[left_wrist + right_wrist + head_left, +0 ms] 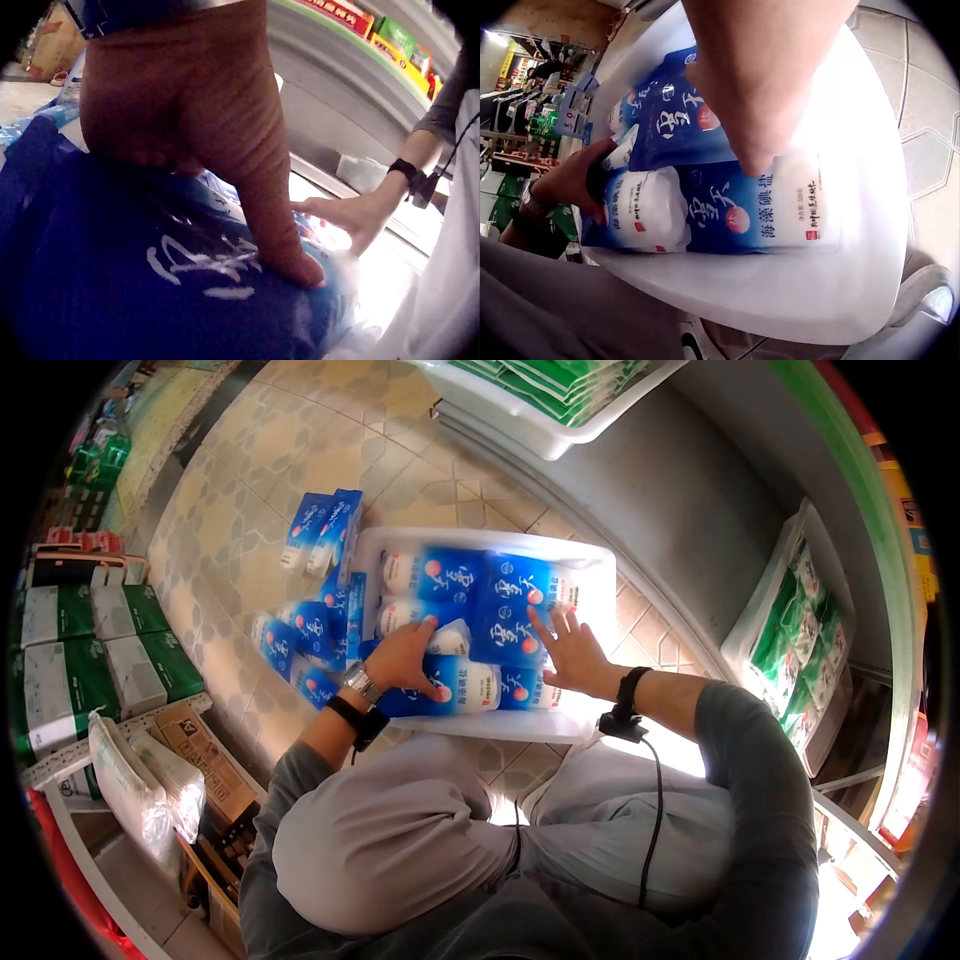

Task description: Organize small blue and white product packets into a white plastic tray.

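A white plastic tub (pixel 606 575) in front of the knees holds several blue-and-white bags of salt laid flat in rows. At the tub's near left, my left hand (pixel 400 660) grips one salt bag (pixel 465 686), thumb over its printed front and fingers at its far edge. In the right wrist view the same bag (pixel 649 210) lies along the tub's near side beside another salt bag (pixel 735 206). My right hand (pixel 580 655) rests with spread, fairly straight fingers on the right side of the bags, its fingertips touching a salt bag (pixel 512 610) in the upper layer.
More blue salt bags (pixel 300 630) lie on the tiled floor (pixel 230 530) left of the tub, with others (pixel 322 532) farther back. White bins of green packs stand at the back (pixel 560 435) and right (pixel 745 630). Green-and-white boxes (pixel 60 670) are stacked at left.
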{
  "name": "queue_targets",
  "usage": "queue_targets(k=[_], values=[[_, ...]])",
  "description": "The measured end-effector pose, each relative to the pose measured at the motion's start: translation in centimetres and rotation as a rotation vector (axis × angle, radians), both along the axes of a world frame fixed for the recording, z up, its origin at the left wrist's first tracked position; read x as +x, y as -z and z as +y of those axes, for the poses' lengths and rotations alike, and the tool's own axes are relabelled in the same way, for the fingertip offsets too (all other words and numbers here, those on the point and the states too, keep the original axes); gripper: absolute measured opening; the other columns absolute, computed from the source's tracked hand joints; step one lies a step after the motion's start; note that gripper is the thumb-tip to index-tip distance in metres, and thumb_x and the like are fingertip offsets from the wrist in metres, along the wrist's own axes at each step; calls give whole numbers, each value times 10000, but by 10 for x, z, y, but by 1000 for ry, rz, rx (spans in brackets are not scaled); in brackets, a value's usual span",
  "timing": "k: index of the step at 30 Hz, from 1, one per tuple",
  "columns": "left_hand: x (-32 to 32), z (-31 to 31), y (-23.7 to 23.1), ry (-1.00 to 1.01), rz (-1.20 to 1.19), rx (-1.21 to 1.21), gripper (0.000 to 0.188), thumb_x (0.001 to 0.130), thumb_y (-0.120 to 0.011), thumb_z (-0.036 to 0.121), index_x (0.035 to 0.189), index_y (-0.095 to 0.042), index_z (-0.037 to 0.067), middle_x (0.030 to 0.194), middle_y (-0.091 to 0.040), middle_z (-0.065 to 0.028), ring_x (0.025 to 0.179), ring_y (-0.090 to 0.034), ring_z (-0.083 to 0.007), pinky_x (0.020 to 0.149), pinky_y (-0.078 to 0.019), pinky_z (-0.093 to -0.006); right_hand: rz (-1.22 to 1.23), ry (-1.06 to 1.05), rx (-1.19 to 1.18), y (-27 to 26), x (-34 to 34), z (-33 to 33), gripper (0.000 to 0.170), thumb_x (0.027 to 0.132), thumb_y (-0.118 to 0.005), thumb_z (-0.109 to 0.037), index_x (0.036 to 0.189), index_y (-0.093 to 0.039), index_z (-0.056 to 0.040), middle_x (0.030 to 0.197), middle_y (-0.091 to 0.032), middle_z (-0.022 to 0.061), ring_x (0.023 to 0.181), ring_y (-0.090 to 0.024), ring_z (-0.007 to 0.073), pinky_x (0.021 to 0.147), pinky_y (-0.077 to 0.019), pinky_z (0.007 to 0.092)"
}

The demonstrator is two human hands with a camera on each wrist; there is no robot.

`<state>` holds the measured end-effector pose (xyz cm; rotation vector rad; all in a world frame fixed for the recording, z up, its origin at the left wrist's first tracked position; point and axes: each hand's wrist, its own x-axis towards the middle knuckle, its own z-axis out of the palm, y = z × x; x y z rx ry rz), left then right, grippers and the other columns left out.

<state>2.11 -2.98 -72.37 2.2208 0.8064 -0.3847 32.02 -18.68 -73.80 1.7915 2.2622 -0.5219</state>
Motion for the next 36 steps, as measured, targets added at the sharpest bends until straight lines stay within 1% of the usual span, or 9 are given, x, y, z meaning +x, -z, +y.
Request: queue_targets(k=[3, 6, 8, 13, 16, 21, 30, 33, 36], values=[[-1, 9, -4, 23, 93, -113, 1113, 505, -939, 328, 1415, -408, -31, 1162, -639, -252, 1068, -610, -416, 938, -477, -427, 30, 0, 23, 2, 4, 2, 1141, 734, -766, -388, 1571, -71, -40, 1356, -412, 334, 1165, -519, 472, 834, -524, 455], [-15, 11, 11, 27, -168, -76, 937, 555, -924, 242, 1352, -484, 21, 1055, -676, -218, 960, -652, -390, 863, -508, -422, 3, 3, 45, 4, 1, 1, 1134, 730, -765, -374, 1569, -78, -40, 1355, -412, 334, 1171, -515, 463, 826, -526, 445], [-21, 13, 12, -29, -133, -148, 798, 583, -908, 191, 1269, -533, 27, 1018, -679, -207, 920, -661, -373, 808, -517, -417, 6, 8, 40, 4, 1, 0, 1129, 728, -764, -366, 1568, -85, -40, 1354, -412, 332, 1177, -512, 455, 827, -526, 441], [-22, 3, -33, -137, -105, -72, 506, 630, -866, 81, 1053, -596, 14, 909, -677, -204, 855, -669, -353, 736, -514, -419, 27, 10, 34, 3, 5, 1, 1101, 738, -761, -359, 1566, -108, -44, 1368, -401, 324, 1213, -490, 441, 838, -524, 440], [-33, -5, -81, -163, -77, 89, 473, 632, -860, 60, 1017, -589, 19, 870, -677, -205, 854, -678, -352, 735, -519, -406, 1, -46, 32, 5, 5, 1, 1057, 777, -745, -379, 1567, -118, -62, 1411, -376, 294, 1267, -454, 437, 881, -514, 446], [-46, 3, -145, -333, -30, 55, 425, 654, -828, -5, 991, -570, 19, 857, -676, -198, 874, -692, -357, 737, -527, -381, -30, -148, 118, 13, 3, -1, 1036, 755, -765, -360, 1566, -180, -94, 1470, -349, 207, 1290, -415, 394, 905, -490, 458], [-49, 20, -142, -353, -100, 20, 358, 679, -790, -24, 969, -582, 1, 865, -657, -175, 841, -685, -348, 715, -526, -357, -64, -123, 115, 13, -1, 0, 1003, 763, -770, -371, 1552, -226, -77, 1478, -346, 223, 1302, -403, 414, 902, -502, 480], [-43, 25, -135, -294, -124, -16, 349, 688, -793, -27, 966, -582, 0, 859, -651, -167, 831, -683, -322, 717, -525, -347, -126, -110, -4, 11, -6, 1, 992, 838, -719, -421, 1570, -135, -92, 1532, -281, 261, 1363, -375, 446, 1031, -445, 508], [-34, 21, -134, -309, -164, -77, 341, 694, -800, -20, 960, -589, -2, 854, -651, -163, 816, -677, -280, 713, -524, -340, -16, -49, 25, 2, -8, 3, 1008, 813, -738, -466, 1559, -186, -73, 1542, -265, 262, 1383, -343, 444, 1073, -395, 519]])
